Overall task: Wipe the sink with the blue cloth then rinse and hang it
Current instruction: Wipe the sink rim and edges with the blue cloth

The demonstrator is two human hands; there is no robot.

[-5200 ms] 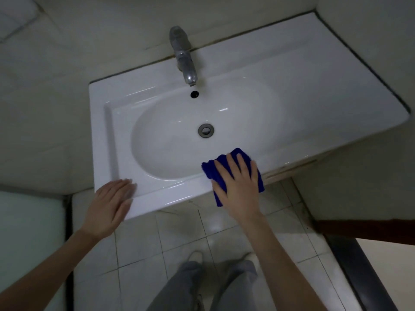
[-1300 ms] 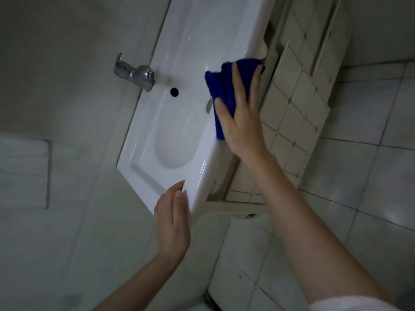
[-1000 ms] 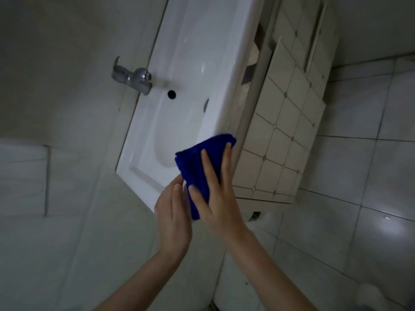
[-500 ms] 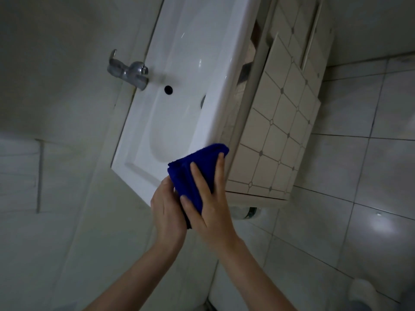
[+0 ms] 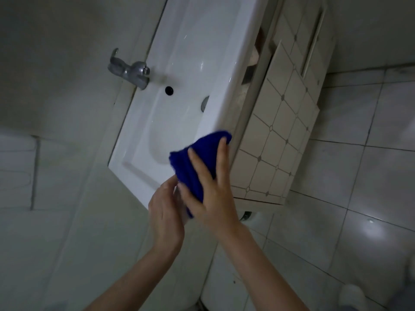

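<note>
Glossy white ceramic sink (image 5: 193, 63), fuzzy blue cloth (image 5: 197, 160), dull metal tap (image 5: 130, 70)

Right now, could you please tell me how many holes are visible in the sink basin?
2: the dark overflow hole next to the tap, and the metal drain, half hidden behind the front rim of the sink. The blue cloth could hide others.

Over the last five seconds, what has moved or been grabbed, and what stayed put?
The right hand slid the blue cloth along the front rim of the sink to its near corner, meeting the left hand. The left hand no longer lies flat on the rim; its fingers curl at the cloth's lower edge, grip unclear. The right hand stays flat on the cloth; the faucet is unchanged.
</note>
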